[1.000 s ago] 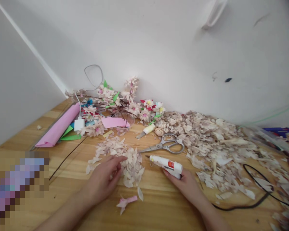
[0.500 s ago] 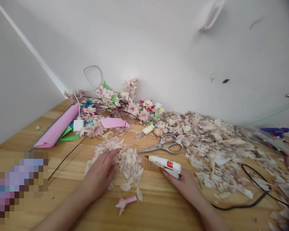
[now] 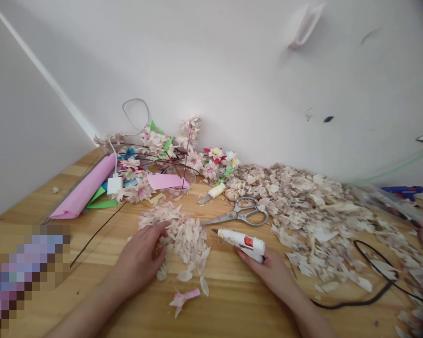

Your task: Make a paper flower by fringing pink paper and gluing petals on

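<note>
My left hand [image 3: 141, 256] rests at the left edge of a small heap of pale petals [image 3: 188, 237], its fingers slightly curled and the thumb apart from them. I see nothing held in it. In my right hand [image 3: 271, 270] is a white hot glue gun [image 3: 245, 241], its dark nozzle pointing left towards the heap. Nearer to me, a small pink paper flower piece [image 3: 183, 300] lies on the wood, with a few pale petals at its end. Just beyond the glue gun lie metal scissors [image 3: 238, 212], handles to the right.
A large spread of dry husks [image 3: 313, 206] covers the right side. Flowered branches [image 3: 162, 145] lie along the wall. At left are a pink paper roll [image 3: 88, 188] and white charger [image 3: 114, 184]. A knife [image 3: 213, 191], black cable [image 3: 352, 305] and blue glue gun [image 3: 403, 191] also lie here.
My left hand has drawn back a little to the left, uncovering more of the petal heap. The glue gun and my right hand have stayed where they were.
</note>
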Demonstrator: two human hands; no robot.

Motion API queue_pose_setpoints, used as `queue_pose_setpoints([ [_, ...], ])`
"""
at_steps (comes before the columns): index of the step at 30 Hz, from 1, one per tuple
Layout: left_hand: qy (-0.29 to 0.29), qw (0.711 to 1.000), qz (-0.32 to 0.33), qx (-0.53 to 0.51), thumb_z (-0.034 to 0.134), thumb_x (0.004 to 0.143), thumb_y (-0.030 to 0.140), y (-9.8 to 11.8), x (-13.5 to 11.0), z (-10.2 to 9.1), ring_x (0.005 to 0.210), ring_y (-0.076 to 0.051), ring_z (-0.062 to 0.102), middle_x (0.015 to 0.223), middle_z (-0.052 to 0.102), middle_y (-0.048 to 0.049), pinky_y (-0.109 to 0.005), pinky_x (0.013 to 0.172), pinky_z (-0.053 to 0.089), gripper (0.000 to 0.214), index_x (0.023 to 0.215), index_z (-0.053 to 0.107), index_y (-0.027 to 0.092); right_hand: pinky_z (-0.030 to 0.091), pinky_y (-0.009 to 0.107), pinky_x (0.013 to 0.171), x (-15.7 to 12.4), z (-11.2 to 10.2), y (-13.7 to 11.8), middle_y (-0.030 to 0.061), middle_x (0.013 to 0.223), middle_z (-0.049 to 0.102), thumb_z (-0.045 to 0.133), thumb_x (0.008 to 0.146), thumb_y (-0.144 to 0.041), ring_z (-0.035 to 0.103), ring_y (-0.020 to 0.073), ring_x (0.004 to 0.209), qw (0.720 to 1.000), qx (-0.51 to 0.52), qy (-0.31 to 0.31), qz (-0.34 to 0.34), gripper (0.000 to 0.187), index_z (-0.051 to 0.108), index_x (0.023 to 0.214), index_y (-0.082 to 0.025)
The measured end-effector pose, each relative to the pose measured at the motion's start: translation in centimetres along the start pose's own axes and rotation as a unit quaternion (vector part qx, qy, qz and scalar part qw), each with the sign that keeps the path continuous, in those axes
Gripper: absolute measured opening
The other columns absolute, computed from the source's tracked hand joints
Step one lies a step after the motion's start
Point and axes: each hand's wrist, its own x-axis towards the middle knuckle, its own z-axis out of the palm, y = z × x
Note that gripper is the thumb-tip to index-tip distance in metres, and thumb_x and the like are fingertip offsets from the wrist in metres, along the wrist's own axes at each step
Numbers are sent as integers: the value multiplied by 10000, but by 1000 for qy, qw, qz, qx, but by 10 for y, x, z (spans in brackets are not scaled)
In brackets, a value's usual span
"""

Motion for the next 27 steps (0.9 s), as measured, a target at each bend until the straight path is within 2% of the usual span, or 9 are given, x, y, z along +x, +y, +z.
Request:
queue_pose_setpoints([
  [7, -1, 1000, -26, 11, 475, 751, 133, -6, 1, 5, 806, -216, 623, 879, 657, -51, -349, 727, 481, 343, 1083, 491, 218, 511, 331, 665, 1, 0, 0, 60, 835, 729, 552, 753, -447, 652, 256, 729, 1000, -13, -1, -2, 333, 696, 900, -185],
  [15, 16, 997, -71, -38, 469, 787, 187, -13, 0, 7, 781, -190, 642, 889, 675, -22, -310, 714, 487, 327, 1104, 488, 261, 516, 325, 670, 1, -1, -5, 53, 854, 732, 572, 738, -439, 659, 257, 745, 1000, 1, 9, -5, 312, 708, 876, -194],
  [23, 83, 987, -105, -86, 569, 722, 233, -7, 2, 0, 679, -174, 609, 735, 651, 19, -290, 669, 473, 274, 994, 562, 269, 513, 312, 607, 0, 0, -7, 39, 760, 733, 571, 726, -459, 655, 252, 680, 1000, -9, 27, -3, 306, 716, 812, -203],
  [25, 104, 976, -138, -133, 619, 687, 255, -4, 3, -2, 590, -155, 570, 678, 630, 31, -272, 599, 461, 262, 948, 593, 255, 510, 310, 599, -1, 0, -7, 35, 735, 730, 578, 717, -460, 653, 250, 666, 999, -6, 36, -2, 300, 715, 795, -205],
  [27, 113, 939, -200, -254, 681, 641, 280, -2, 5, -2, 534, -131, 545, 633, 607, 43, -243, 534, 451, 273, 901, 611, 234, 509, 314, 612, -1, 0, -8, 37, 751, 732, 582, 716, -453, 652, 249, 672, 999, -3, 35, -1, 294, 712, 800, -204],
])
